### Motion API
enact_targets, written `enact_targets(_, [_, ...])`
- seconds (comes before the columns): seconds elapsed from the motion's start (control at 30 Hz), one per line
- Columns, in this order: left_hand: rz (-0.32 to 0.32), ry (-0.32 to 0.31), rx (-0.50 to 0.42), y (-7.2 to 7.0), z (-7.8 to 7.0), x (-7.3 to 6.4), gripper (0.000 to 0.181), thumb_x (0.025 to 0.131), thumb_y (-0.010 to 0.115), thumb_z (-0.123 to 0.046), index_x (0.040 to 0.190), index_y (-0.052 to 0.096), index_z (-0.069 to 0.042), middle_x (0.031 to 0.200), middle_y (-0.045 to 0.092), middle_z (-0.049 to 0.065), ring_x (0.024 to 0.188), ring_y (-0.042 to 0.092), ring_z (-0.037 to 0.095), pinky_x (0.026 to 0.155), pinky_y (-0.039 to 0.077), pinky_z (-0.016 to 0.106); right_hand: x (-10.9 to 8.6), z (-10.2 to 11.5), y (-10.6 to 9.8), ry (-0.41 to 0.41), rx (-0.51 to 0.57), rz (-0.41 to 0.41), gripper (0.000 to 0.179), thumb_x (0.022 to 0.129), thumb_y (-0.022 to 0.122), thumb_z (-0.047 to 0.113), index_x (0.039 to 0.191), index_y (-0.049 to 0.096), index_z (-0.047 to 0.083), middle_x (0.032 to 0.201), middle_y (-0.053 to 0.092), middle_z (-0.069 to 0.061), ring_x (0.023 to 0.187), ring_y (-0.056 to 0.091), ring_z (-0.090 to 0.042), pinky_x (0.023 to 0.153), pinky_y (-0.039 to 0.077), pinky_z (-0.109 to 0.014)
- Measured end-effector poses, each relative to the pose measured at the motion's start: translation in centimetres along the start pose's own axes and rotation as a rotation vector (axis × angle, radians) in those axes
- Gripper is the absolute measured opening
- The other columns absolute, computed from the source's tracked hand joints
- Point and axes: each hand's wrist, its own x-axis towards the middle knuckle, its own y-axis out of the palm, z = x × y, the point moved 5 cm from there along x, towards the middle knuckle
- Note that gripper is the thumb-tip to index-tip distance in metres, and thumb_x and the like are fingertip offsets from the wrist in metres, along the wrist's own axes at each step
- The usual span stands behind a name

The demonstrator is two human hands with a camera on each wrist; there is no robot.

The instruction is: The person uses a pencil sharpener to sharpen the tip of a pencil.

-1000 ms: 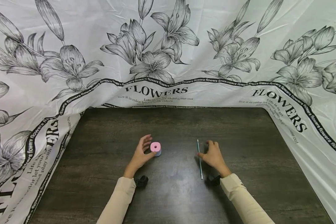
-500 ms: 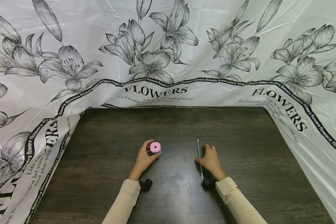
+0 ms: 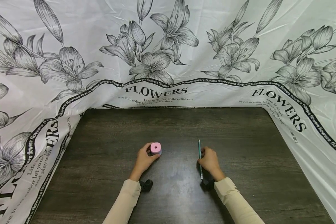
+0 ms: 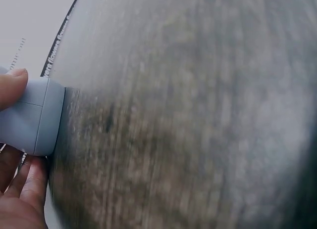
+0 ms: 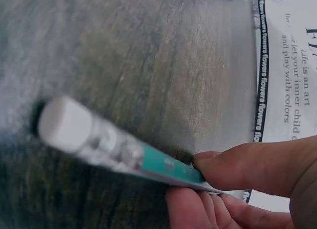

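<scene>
In the head view my left hand (image 3: 144,158) grips a small pencil sharpener (image 3: 156,147) with a pink top, a round hole in it and a light blue body. It stands upright on the table. The left wrist view shows my thumb on one side of the sharpener's blue body (image 4: 29,117) and fingers on the other. My right hand (image 3: 211,161) pinches a teal pencil (image 3: 200,149) near its middle, the tip pointing away from me. Close up in the right wrist view, the pencil's white eraser (image 5: 64,124) faces the camera; the pencil tip is hidden there.
The dark wood-grain table (image 3: 173,124) spreads around both hands. A white sheet (image 3: 196,68) with flower drawings and lettering hangs behind the table and along its sides. Black wrist cameras, one of them the left (image 3: 146,185), sit at both wrists.
My left fingers have closed round the sharpener. The right hand has closed from a loose spread to a pinch on the pencil, which has shifted slightly to the right.
</scene>
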Motion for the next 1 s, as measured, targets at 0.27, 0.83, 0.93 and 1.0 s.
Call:
enact_targets(0.27, [-0.022, 0.009, 0.019, -0.1, 0.0, -0.1, 0.053, 0.069, 0.077, -0.009, 0.117, 0.054, -0.004, 0.112, 0.058, 0.016, 0.102, 0.057, 0.028, 0.085, 0.046, 0.039, -0.1, 0.0, -0.1, 0.053, 0.007, 0.015, 0.035, 0.059, 0.067, -0.001, 0.093, 0.061, -0.006, 0.069, 0.058, -0.007, 0.058, 0.053, -0.02, 0.053, 0.044, -0.033])
enact_targets(0.83, [-0.167, 0.035, 0.1, -2.1, -1.6, 0.6, 0.049, 0.068, 0.078, -0.017, 0.111, 0.056, -0.007, 0.103, 0.061, 0.012, 0.093, 0.057, 0.024, 0.08, 0.046, 0.04, 0.4, -0.5, -1.4, 0.154, 0.09, 0.043, 0.031, 0.067, 0.069, 0.006, 0.095, 0.061, -0.003, 0.073, 0.058, -0.008, 0.059, 0.053, -0.018, 0.052, 0.044, -0.029])
enact_targets(0.93, [-0.187, 0.039, 0.104, -2.6, -2.1, 0.8, 0.049, 0.068, 0.078, -0.017, 0.11, 0.055, -0.007, 0.105, 0.06, 0.013, 0.096, 0.057, 0.024, 0.081, 0.046, 0.041, 0.5, -0.5, -1.7, 0.2, 0.137, 0.067, 0.031, 0.07, 0.066, 0.006, 0.099, 0.06, -0.002, 0.078, 0.058, -0.009, 0.06, 0.053, -0.018, 0.051, 0.043, -0.028])
enact_targets(1.0, [-0.193, 0.046, 0.105, -2.9, -2.5, 0.9, 0.048, 0.069, 0.077, -0.016, 0.11, 0.055, -0.007, 0.106, 0.06, 0.013, 0.097, 0.057, 0.024, 0.082, 0.046, 0.041, 0.6, -0.4, -1.9, 0.228, 0.174, 0.085, 0.032, 0.071, 0.064, 0.005, 0.102, 0.059, -0.002, 0.079, 0.057, -0.01, 0.059, 0.052, -0.017, 0.049, 0.043, -0.027])
